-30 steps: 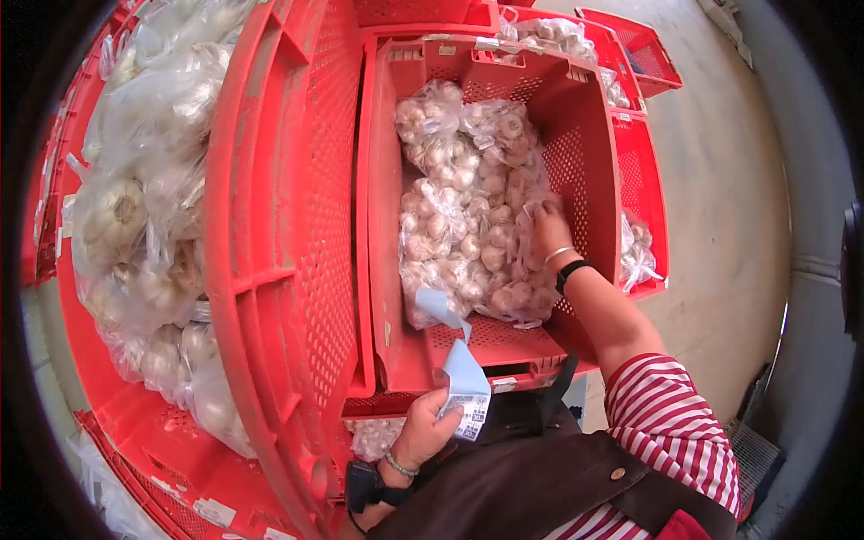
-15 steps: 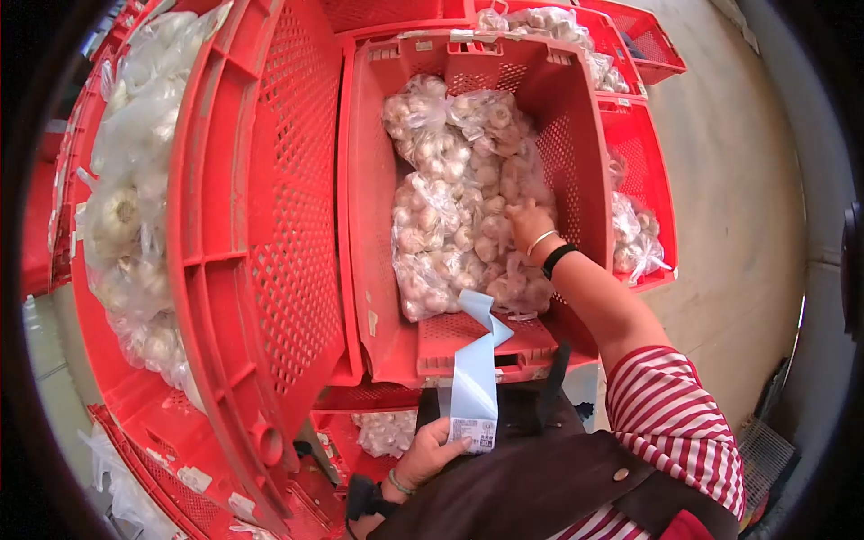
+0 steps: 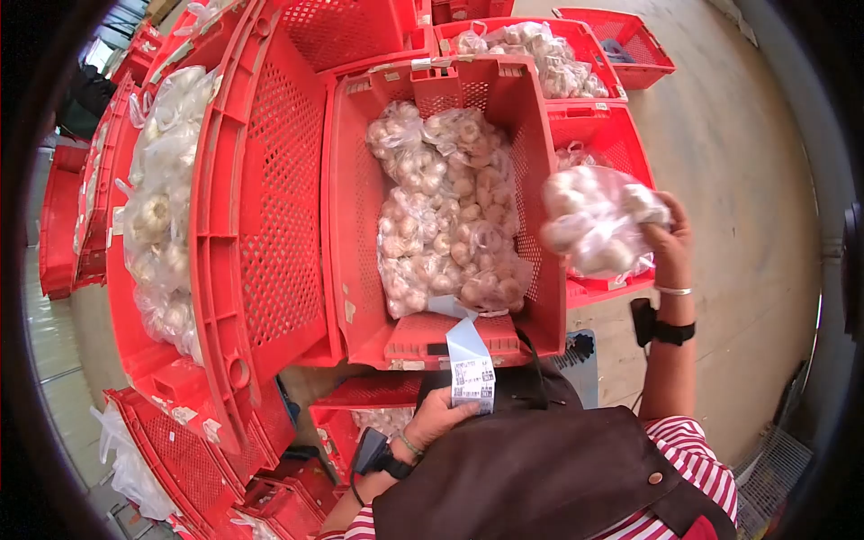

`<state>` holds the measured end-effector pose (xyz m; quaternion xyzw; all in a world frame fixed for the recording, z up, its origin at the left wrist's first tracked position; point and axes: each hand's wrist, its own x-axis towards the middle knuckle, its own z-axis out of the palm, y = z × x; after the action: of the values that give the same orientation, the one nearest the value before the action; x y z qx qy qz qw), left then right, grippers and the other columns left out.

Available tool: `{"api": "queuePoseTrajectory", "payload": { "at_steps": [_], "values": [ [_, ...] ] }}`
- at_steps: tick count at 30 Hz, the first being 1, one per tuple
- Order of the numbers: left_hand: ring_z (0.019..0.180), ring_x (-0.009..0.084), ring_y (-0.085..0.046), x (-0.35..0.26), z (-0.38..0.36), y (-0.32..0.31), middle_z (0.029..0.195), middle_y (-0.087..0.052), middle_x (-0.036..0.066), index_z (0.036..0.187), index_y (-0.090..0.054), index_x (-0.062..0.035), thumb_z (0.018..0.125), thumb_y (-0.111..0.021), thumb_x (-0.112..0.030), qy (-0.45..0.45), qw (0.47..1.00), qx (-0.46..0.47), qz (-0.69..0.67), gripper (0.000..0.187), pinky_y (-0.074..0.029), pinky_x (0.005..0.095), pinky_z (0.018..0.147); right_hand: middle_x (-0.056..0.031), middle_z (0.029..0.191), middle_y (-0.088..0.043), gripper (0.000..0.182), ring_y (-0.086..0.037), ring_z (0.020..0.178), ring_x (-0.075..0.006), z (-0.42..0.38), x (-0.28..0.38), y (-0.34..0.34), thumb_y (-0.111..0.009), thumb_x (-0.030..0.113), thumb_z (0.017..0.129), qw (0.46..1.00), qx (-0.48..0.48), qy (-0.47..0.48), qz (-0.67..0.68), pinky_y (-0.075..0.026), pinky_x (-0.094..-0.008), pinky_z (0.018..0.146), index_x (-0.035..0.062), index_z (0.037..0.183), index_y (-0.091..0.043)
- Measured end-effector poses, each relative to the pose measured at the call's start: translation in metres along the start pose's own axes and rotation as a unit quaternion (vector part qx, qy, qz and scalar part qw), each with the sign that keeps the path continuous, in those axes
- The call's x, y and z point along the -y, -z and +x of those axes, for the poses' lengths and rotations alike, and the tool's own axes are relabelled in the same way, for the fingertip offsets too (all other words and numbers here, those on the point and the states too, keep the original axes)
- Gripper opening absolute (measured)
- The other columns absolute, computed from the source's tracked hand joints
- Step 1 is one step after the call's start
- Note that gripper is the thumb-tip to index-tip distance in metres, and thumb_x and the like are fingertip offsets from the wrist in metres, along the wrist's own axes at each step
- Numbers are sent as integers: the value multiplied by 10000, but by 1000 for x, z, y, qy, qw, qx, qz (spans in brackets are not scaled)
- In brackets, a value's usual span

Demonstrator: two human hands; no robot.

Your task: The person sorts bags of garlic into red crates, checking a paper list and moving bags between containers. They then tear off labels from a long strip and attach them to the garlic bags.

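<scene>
Raised at the right, my right hand point(image 3: 669, 236) grips a clear bag of garlic point(image 3: 598, 216), held in the air over the crates on the right. My left hand point(image 3: 441, 416), low in the centre, pinches a strip of printed labels point(image 3: 472, 371). The strip's pale blue end runs up onto the near edge of the central red crate point(image 3: 549, 270). Several bags of garlic point(image 3: 450, 207) lie packed together inside that crate.
A tilted red crate point(image 3: 216, 234) stands left, beside bagged garlic point(image 3: 162, 216). Behind at the right are a red crate of garlic bags point(image 3: 549, 58) and a smaller red crate point(image 3: 630, 40). Another crate point(image 3: 333, 423) sits below.
My right hand has left the central crate and moved right, now holding a bag of garlic up. My left hand still holds the label strip, which has shifted slightly. The view has shifted a little.
</scene>
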<state>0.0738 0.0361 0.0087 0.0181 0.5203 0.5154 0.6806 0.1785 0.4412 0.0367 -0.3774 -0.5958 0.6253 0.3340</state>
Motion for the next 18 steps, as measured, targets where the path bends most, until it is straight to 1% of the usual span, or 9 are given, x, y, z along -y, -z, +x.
{"api": "queuePoseTrajectory", "payload": {
  "at_steps": [3,5,7,10,11,13,15,17,18],
  "values": [
    [859,87,-586,-2,10,-8,953,-648,29,1045,-616,9,863,-605,-140,-71,995,-67,18,235,-471,258,778,-88,1095,-567,550,-565,984,-167,23,-11,56,-620,-98,668,999,-13,23,-40,-492,-288,828,25,1189,-495],
    [832,88,-589,-16,19,-12,927,-651,37,1028,-613,20,866,-594,-132,-110,985,-129,29,224,-478,261,738,-132,1179,-520,679,-529,1071,-231,26,-34,68,-715,-63,597,948,58,84,-301,-466,-333,886,12,1222,-460],
    [831,96,-590,-31,33,-14,923,-651,57,1012,-605,34,865,-584,-122,-135,981,-129,54,216,-480,265,718,-169,1241,-473,787,-489,1132,-284,-13,-3,-5,-783,-7,541,891,124,170,-403,-417,-374,948,7,1248,-436],
    [848,99,-577,-46,46,-14,942,-631,41,1023,-588,28,872,-549,-78,-160,978,-85,104,188,-471,261,745,-172,1093,-575,558,-562,1019,-303,-90,15,-101,-768,62,606,889,366,80,-262,-453,-368,876,21,1110,-533],
    [848,99,-577,-47,48,-9,942,-631,41,1023,-588,28,872,-549,-78,-160,978,-85,102,188,-471,261,745,-161,1011,-595,489,-579,949,-322,-106,7,-122,-747,79,632,861,418,165,-238,-471,-384,817,34,1081,-557],
    [823,128,-585,-49,49,6,881,-627,80,997,-597,19,838,-553,-52,-217,916,-128,312,179,-470,283,722,-144,894,-591,307,-583,838,-322,-131,-13,-147,-679,81,702,850,415,184,-266,-477,-397,733,32,995,-601],
    [798,155,-590,-55,41,20,835,-610,113,977,-601,11,806,-550,-37,-232,915,-126,304,185,-465,302,701,-136,828,-597,220,-589,766,-317,-134,-29,-162,-651,64,724,854,428,156,-252,-486,-375,685,32,940,-624],
    [807,347,-596,-53,32,36,859,-590,220,938,-580,21,773,-531,-50,-177,936,-116,280,186,-466,392,681,-128,808,-604,172,-595,737,-282,-136,-39,-175,-648,63,734,861,441,105,-232,-485,-357,658,27,901,-633],
    [802,319,-603,-55,27,43,876,-602,206,956,-592,11,769,-533,-57,-171,929,-123,305,208,-466,372,687,-120,788,-612,126,-600,707,-248,-136,-45,-181,-645,61,744,866,449,61,-212,-483,-338,631,22,863,-641]
  ]
}}
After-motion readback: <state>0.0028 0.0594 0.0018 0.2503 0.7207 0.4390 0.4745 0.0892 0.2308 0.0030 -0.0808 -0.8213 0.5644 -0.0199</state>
